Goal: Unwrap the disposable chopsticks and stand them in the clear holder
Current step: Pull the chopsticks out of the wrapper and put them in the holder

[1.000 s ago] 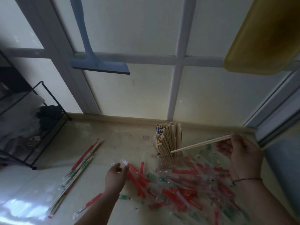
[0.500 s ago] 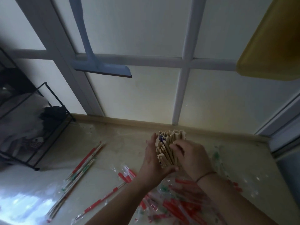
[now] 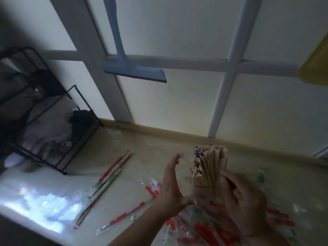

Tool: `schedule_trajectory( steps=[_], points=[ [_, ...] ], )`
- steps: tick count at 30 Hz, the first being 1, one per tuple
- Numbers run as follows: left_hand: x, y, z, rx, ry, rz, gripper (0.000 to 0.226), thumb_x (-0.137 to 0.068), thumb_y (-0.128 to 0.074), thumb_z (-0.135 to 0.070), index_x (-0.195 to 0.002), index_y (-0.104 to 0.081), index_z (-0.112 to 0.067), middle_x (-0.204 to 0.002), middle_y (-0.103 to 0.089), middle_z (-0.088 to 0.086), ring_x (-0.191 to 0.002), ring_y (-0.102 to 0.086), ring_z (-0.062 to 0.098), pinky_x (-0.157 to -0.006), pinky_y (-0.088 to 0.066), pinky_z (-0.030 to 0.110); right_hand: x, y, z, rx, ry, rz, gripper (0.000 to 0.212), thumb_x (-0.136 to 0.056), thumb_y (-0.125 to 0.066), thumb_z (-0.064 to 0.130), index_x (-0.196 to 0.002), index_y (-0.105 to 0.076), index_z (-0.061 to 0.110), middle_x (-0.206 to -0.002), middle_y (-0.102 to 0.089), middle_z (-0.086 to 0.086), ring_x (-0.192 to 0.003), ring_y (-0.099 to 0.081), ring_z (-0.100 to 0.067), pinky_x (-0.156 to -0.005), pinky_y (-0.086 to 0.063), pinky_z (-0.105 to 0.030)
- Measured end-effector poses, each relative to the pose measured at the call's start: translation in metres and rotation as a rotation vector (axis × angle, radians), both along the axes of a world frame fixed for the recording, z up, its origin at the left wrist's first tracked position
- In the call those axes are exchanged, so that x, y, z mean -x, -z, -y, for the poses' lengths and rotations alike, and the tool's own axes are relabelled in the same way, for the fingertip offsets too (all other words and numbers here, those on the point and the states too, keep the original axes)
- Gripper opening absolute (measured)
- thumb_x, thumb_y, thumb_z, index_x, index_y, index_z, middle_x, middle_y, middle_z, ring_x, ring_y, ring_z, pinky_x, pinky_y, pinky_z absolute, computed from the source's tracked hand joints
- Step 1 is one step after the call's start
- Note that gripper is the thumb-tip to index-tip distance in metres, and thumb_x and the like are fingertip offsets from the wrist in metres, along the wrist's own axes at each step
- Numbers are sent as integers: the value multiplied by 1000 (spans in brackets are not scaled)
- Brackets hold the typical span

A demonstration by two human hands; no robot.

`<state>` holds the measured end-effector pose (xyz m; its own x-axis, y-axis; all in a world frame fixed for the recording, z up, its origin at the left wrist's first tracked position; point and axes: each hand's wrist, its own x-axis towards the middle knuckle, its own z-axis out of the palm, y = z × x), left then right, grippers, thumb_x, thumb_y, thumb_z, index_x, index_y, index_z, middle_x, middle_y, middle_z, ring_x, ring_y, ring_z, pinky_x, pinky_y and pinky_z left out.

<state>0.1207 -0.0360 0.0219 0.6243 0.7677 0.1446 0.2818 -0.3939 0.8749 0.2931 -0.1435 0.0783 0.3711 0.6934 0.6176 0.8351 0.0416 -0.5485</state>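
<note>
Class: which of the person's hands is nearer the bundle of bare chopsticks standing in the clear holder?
Right. The right hand touches the bundle of bare chopsticks on its right side; the left hand is open, apart on the left.

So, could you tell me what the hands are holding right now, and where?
Left hand holds nothing. Right hand fingers curl against the chopstick bundle, low on its right side.

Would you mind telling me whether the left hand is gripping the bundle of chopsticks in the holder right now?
No, the left hand is open beside the chopsticks, its fingers straight and apart from the bundle.
</note>
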Motion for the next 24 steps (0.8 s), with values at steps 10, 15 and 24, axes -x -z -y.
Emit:
schedule_trajectory(
  steps=[10, 15, 24],
  points=[
    [205, 54, -42, -71, -743, -636, 22, -84, -73, -24, -105, -72, -21, -111, -67, -1, -102, -59, 26, -88, -51, 40, 112, 3, -66, 47, -523, -18, 16, -89, -62, 17, -102, -71, 17, -86, -70, 5, -73, -65, -11, -67, -52, -23],
    [256, 58, -55, -34, -724, -924, 25, -95, -51, -38, -116, -64, -30, -113, -64, -6, -100, -53, 19, -79, -40, 33, 165, 41, -108, 506, -624, 57, 26, -87, -55, 31, -112, -63, 32, -97, -66, 14, -88, -61, -5, -75, -52, -24],
    [265, 57, -61, -126, -634, -983, 27, -96, -44, -34, -106, -69, -28, -99, -64, -10, -89, -52, 17, -75, -37, 32, 243, 85, -173, 885, -761, 368, 53, -93, -48, 29, -144, -36, 25, -149, -35, 6, -137, -30, -17, -110, -33, -32]
  ],
)
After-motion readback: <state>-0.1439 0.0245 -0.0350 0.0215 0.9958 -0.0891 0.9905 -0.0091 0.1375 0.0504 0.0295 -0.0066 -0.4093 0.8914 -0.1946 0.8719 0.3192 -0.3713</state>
